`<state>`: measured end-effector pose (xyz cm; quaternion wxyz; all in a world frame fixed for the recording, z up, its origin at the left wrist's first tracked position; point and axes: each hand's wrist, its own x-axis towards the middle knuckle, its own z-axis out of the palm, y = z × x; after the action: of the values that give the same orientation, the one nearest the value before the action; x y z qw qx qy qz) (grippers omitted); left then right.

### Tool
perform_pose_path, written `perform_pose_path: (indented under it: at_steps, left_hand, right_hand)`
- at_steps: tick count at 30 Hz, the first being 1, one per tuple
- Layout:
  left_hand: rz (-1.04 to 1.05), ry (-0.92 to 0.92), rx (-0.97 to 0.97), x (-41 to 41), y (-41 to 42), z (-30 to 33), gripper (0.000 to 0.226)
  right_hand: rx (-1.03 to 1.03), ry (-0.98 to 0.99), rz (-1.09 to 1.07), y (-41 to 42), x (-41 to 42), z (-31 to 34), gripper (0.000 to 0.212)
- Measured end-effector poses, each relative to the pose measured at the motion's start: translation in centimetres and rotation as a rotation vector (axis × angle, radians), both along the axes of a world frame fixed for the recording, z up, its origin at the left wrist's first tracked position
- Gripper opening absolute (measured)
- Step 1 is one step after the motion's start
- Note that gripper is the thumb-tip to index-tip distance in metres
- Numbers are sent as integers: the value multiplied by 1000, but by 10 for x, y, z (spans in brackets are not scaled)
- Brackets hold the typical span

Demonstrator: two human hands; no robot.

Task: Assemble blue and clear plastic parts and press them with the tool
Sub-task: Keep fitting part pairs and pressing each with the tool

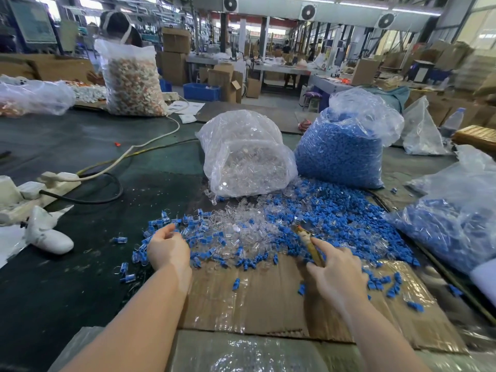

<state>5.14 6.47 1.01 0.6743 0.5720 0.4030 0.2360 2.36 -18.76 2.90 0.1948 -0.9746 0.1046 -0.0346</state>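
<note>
No legible text, label, brand or number anywhere in the head view. Green board (32,21) at upper left: markings blurred, unreadable. Papers (185,107) on the far table past the bag of mixed parts: print too small to make out. Red banner strip (271,36) deep in the hall carries characters, too small and blurred to read. Cardboard boxes (175,40): no readable print.

Blue parts (341,218) mixed with clear parts (241,224) on brown cardboard (255,299); dark green table (67,277); white shoe (48,234)
</note>
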Motion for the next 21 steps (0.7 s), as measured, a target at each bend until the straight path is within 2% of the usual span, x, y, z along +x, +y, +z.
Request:
perform_pose_path:
  at_steps: [4,9,13,17,21]
  left_hand:
    - [-34,69,163,-2,8,-2,42]
    - [-227,73,357,-7,0,-3,43]
    - [-282,52,593,-16,-16,-1,43]
    - [-402,-60,837,-29,-39,-7,36]
    - [-580,-100,972,-36,-62,-21,27]
  right_hand:
    - [-162,-10,-73,-11,3,-15,53]
    - [-251,-44,-56,-18,3,-29,52]
    - [-269,-36,-40,-19,2,-33,52]
    - [-308,-35,-39,-19,2,-34,50]
    - [-345,-8,-24,-20,3,-33,53]
